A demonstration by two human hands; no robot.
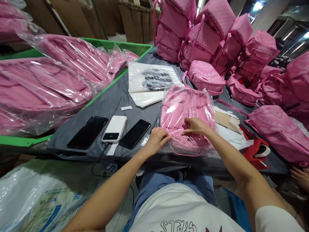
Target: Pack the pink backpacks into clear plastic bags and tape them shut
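A pink backpack in a clear plastic bag lies flat near the table's front edge, straight ahead of me. My left hand is closed at the bag's lower left edge, its fingers bunched on the loose plastic. Over the middle of the backpack, my right hand is closed with curled fingers, and the clear film seems pinched in it. Exactly how much film either hand holds is hard to see. White printed plastic bags lie stacked just behind the backpack.
Two dark phones and a white power bank lie left. A red tape dispenser stands right. Several bagged backpacks fill a green-edged bin. Pink bags are piled behind; another person's hand shows at far right.
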